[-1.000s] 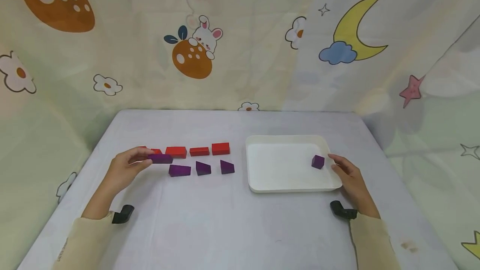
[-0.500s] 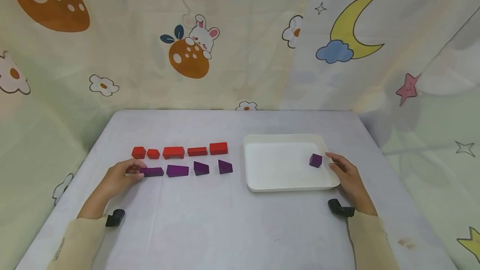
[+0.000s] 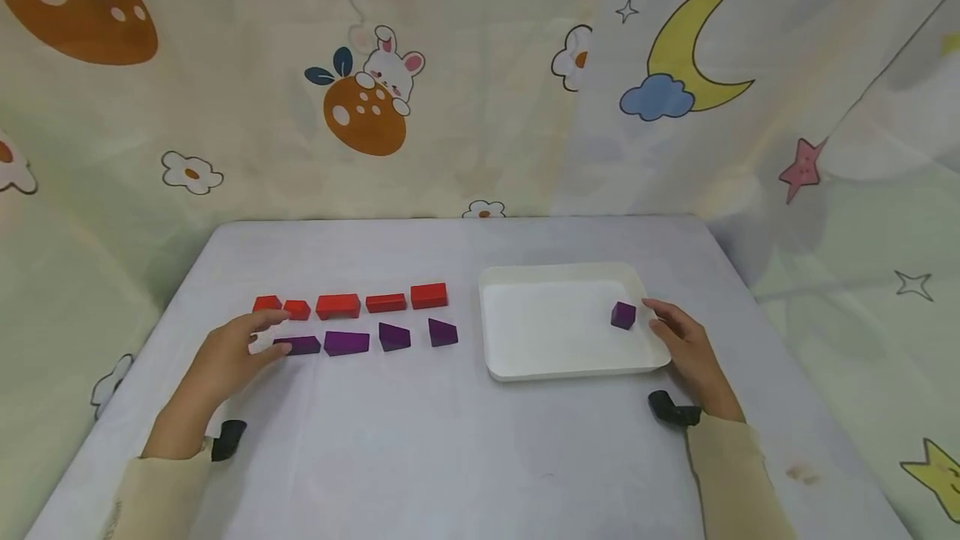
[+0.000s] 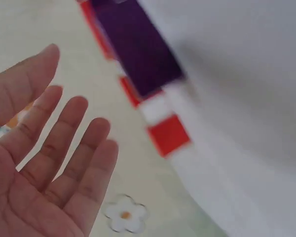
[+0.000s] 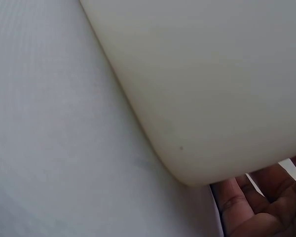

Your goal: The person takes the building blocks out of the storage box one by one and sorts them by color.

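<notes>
My left hand [image 3: 227, 357] is around the left end of a purple block [image 3: 302, 345], thumb and fingers spread apart. In the left wrist view its fingers are extended, with the purple block [image 4: 138, 49] beyond them. More purple blocks continue this row: a long one [image 3: 347, 343] and two wedge-shaped ones [image 3: 394, 337], [image 3: 442, 332]. Behind stands a row of several red blocks [image 3: 338, 306]. My right hand [image 3: 693, 357] holds the right rim of a white tray [image 3: 570, 375]. A purple cube [image 3: 623, 315] sits inside that tray, near the right side.
The blocks and tray stand on a table with a white cloth [image 3: 450, 457]. A patterned curtain [image 3: 480, 107] hangs behind and along both sides. Black wrist mounts [image 3: 228, 440] protrude from the sleeves.
My left hand has brought the purple block down from in front of the red blocks to the left end of the purple row, then opened its fingers. The right hand stays at the tray.
</notes>
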`<state>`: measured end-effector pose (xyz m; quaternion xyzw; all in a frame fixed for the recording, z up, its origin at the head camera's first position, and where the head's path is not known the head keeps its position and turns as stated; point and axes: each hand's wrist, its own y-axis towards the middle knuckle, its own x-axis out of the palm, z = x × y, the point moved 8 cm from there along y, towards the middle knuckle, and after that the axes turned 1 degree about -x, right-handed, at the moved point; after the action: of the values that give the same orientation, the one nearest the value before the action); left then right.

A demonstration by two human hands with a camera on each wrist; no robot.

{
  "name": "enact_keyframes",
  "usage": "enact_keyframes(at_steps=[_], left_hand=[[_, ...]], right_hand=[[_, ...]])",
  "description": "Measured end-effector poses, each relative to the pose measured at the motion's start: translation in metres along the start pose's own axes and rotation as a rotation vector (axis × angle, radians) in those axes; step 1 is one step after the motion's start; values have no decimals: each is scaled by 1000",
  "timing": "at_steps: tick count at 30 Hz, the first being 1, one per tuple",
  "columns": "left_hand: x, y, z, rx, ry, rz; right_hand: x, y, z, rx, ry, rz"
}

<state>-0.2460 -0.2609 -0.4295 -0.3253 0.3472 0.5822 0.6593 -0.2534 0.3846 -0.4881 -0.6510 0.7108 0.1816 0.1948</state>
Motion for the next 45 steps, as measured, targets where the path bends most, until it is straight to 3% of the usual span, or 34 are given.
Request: enact_keyframes(at_steps=[4,7,10,17,21,27,31,36,45], left_hand=[[4,-1,49,71,-33,53],[18,3,85,129,-132,36],[38,9,117,182,-251,-13],[96,28,187,232,-490,-127],[124,38,229,314,-606,-176],[160,56,286,423,-706,-226],[189,69,316,407,-748,-250],[225,82,345,338,-771,-292],[273,107,366,135,-801,-266]], right_hand=[[0,0,0,11,10,-5],[0,1,1,17,9,-4],[0,2,1,15,27,-3],[1,1,-1,22,44,-2],[1,1,-2,14,57,2],[1,1,-2,-8,47,0],[0,1,-2,-18,41,2],[0,1,-2,-12,50,-1],[-1,4,1,-24,40,-8]])
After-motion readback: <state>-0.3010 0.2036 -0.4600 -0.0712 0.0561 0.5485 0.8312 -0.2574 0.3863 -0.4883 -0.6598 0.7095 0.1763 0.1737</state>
